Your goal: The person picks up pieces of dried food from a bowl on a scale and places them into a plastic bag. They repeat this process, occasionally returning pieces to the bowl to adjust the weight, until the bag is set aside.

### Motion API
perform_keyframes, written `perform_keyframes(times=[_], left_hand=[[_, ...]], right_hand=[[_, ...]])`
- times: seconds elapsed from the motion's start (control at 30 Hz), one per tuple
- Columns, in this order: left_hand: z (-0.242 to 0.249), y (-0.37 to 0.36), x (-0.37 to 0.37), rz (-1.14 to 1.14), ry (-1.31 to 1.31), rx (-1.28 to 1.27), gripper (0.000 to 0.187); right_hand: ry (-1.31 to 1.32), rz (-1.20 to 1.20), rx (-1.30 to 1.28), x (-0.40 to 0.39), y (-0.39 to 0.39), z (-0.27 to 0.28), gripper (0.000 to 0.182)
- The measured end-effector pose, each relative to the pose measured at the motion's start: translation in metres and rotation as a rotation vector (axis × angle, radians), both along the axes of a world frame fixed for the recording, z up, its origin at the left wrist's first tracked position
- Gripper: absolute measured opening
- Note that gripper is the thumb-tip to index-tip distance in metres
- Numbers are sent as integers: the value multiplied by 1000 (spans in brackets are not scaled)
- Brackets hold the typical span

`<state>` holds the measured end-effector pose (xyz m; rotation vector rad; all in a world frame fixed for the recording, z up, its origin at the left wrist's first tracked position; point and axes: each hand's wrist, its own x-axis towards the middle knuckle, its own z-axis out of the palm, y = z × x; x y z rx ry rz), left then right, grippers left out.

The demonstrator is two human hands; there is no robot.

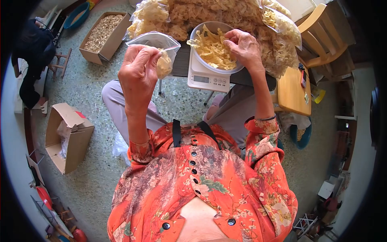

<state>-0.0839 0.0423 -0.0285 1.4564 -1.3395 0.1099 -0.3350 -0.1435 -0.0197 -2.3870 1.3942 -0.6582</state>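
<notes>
My left hand (139,68) pinches the rim of a clear zip bag (164,64) that has some pale yellow pieces at its bottom. The bag's mouth stands open above the fingers. To the right, my right hand (245,48) is at the right side of a round plastic bowl (195,52) of yellow dried pieces (215,50), its fingers curled together over the contents. Whatever those fingertips hold is too small to make out. Under the bowl is a white digital scale (209,82), its display and buttons facing me.
Filled bags (278,48) are heaped behind and right of the bowl. A wooden chair (322,36) and wooden stool (294,90) stand right. Cardboard boxes (105,36) and another person (32,56) are at left.
</notes>
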Motion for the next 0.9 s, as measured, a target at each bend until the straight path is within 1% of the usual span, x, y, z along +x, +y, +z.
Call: perform_keyframes(times=[0.03,0.1,0.13,0.2,0.23,0.3,0.33,0.37,0.43,0.5,0.57,0.7,0.77,0.83,0.9], left_hand=[[0,-1,-1,-6,30,-4,14],[0,-2,-2,-1,43,-13,14],[0,-3,-3,3,58,-22,13],[1,-6,-3,4,41,-32,14],[2,-7,-4,7,24,-43,14],[4,-9,-4,9,23,-57,14],[5,-10,-4,13,21,-68,14],[6,-11,-5,13,21,-71,14],[5,-12,-5,-8,85,-70,15],[5,-13,-5,-1,55,-83,15],[4,-14,-5,7,26,-97,14],[2,-16,-5,-6,-31,-79,15],[0,-14,-6,-9,-46,-74,15],[-1,-14,-6,-16,24,-43,16],[-1,-13,-7,-21,27,-34,17]], right_hand=[[-1,0,1,-1,-2,-3,26],[-214,6,97,-6,-8,-6,20],[-215,5,97,-8,-9,-6,20],[-496,7,253,-13,-12,-5,16],[-496,6,251,-14,-9,1,16],[-646,-8,401,-19,-3,15,15],[-757,18,448,-20,-4,13,14],[-756,19,445,-23,-6,13,14],[-866,8,559,-29,-8,13,15],[-893,17,566,-31,-10,10,15],[-1017,46,622,-32,-9,11,15],[-1102,82,653,-27,-5,18,15],[-879,29,503,-22,1,23,15],[-888,46,494,-18,2,24,15],[-895,65,486,-14,4,27,15]])
